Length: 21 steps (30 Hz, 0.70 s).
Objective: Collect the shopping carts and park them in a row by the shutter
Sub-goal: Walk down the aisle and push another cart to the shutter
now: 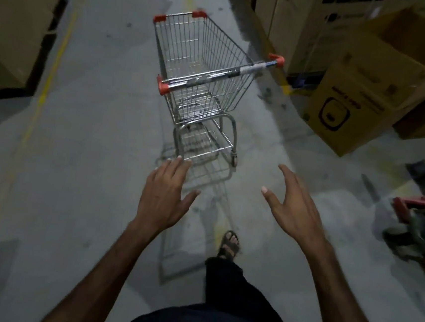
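Note:
An empty wire shopping cart [201, 74] with red corner caps stands in the aisle ahead of me, its chrome handle bar [219, 74] facing me and slanting up to the right. My left hand [165, 194] is stretched out below the cart, fingers spread, holding nothing. My right hand [294, 206] is also out in front, fingers apart and empty. Both hands are well short of the handle and touch nothing. No shutter is in view.
Tall cardboard boxes [17, 25] line the left side. More boxes [354, 107] crowd the right, one open on top. A red pallet jack [423, 225] lies at the right edge. A yellow floor line [44, 92] runs along the grey concrete aisle.

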Tool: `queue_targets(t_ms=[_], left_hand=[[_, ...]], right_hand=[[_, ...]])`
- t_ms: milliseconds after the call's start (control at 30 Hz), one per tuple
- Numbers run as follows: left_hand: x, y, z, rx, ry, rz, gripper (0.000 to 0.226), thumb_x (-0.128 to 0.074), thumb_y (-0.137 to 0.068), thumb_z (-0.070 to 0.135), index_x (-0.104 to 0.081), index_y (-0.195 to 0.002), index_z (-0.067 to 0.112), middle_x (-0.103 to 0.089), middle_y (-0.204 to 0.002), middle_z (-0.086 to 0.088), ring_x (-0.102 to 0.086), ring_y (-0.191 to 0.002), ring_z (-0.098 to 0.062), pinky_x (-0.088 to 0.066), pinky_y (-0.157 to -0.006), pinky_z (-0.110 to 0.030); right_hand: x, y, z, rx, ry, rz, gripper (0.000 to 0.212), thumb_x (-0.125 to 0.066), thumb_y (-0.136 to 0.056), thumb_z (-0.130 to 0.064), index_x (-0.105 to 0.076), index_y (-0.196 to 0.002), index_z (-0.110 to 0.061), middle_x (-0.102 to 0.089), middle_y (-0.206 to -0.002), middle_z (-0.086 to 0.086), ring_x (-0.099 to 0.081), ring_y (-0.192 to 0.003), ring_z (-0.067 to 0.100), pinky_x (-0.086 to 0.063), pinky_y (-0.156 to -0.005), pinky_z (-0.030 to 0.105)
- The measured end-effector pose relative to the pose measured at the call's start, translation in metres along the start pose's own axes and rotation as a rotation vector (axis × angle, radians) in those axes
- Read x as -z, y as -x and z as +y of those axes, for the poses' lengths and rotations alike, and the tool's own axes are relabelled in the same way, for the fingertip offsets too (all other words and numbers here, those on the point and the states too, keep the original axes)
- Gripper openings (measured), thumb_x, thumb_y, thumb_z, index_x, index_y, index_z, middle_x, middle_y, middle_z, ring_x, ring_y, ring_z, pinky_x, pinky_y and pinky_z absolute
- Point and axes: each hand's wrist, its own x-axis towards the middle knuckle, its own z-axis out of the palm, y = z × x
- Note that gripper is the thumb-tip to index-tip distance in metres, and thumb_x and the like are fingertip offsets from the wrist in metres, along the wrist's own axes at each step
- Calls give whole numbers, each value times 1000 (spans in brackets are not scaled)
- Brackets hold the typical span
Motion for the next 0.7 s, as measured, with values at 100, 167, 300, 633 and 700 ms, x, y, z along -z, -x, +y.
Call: queue_targets(t_ms=[100, 167, 300, 633, 700], left_hand=[[5, -65, 1, 24, -71, -43, 76, -59, -99, 60, -44, -159, 16, -45, -164, -12, -42, -150, -35, -39, -119, -52], [13, -111, 2, 24, -103, -50, 76, -61, -99, 59, -44, -159, 16, -44, -165, -13, -43, -150, -35, -39, -119, -52], [28, -197, -1, 83, -96, -1, 79, -43, -96, 64, -46, -157, 15, -48, -161, -14, -47, -146, -37, -43, -114, -55], [-3, -338, -46, 159, -1, -56, 64, -43, -100, 68, -56, -140, 20, -64, -136, -9, -60, -124, -32, -49, -105, -51], [-9, -357, -59, 204, -2, -110, 70, -33, -99, 80, -64, -127, 24, -72, -123, -6, -68, -111, -31, -53, -95, -49]], right_hand=[[11, -88, 0, -20, -133, -55, 75, -60, -98, -61, -33, -161, -31, -44, -162, -2, -42, -148, 20, -38, -119, 44], [20, -150, -5, -3, -177, -86, 78, -58, -91, -72, -37, -157, -36, -52, -155, -2, -49, -143, 22, -43, -116, 50], [34, -262, -20, 136, -75, -132, 70, -62, -97, -58, -40, -157, -29, -53, -154, 6, -50, -141, 27, -44, -114, 52], [34, -448, -47, 387, 242, -211, 64, -64, -97, -59, -53, -148, -22, -59, -147, 9, -58, -130, 29, -48, -107, 52], [19, -475, -45, 407, 341, -291, 70, -51, -93, -76, -59, -141, -25, -63, -140, 6, -59, -127, 27, -42, -112, 52]])
